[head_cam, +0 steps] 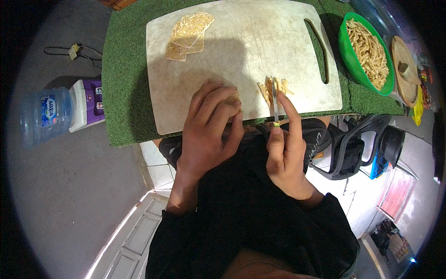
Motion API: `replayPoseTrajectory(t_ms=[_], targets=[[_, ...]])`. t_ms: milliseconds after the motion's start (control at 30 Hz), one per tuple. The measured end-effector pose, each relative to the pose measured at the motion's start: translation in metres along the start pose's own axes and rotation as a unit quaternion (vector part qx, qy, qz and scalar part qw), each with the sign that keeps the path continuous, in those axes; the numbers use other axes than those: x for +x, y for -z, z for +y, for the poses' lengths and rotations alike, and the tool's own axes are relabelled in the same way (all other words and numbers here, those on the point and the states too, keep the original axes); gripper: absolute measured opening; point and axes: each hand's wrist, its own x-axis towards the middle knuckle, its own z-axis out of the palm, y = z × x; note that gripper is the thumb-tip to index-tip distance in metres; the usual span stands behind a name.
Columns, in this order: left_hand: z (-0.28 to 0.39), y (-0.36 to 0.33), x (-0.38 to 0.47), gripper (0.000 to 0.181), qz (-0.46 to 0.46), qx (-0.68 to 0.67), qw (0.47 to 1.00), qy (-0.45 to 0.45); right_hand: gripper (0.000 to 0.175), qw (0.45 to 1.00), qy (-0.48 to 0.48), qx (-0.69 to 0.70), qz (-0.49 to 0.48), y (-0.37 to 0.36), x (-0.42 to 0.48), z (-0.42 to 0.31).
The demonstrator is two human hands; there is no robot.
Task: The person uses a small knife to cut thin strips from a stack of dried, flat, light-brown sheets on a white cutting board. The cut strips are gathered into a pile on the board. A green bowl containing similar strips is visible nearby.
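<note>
My right hand [289,153] grips a small knife [275,108], the index finger stretched along its blade. The blade lies over a small heap of thin tempeh strips [266,91] near the front right of a white plastic cutting board [209,76]. My left hand [214,129] curls at the board's front edge around a tan piece, apparently tempeh, which the fingers almost wholly hide. Towards the board's back left, several flat tempeh slices [190,33] lie overlapped in a stack.
A green bowl [345,59] of tempeh strips stands right of the board, beside a round mortar [400,89] with a pestle [408,72]. Green artificial turf [127,69] covers the table. Leftward are a water dispenser [87,104] with its bottle and a cable [59,48].
</note>
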Motion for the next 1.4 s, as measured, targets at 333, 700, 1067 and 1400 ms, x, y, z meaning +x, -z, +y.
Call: replayPoseTrajectory(t_ms=[333,700,1067,1400], targets=[[0.007,0.006,0.005,0.035,-0.03,-0.024,0.999,0.012,0.048,0.998,0.053,-0.007,0.016,-0.001,-0.003,0.009],[0.018,-0.007,0.023,0.047,-0.103,0.079,0.989,-0.071,0.047,0.998,0.065,-0.025,0.006,0.004,-0.004,0.01],[0.001,0.013,0.009,0.031,-0.01,-0.019,1.0,0.015,0.044,0.991,-0.033,0.123,-0.042,0.009,-0.007,0.011],[-0.007,0.01,0.001,0.029,-0.018,-0.006,1.0,-0.022,0.038,0.97,-0.074,0.211,-0.1,0.005,-0.007,-0.009]])
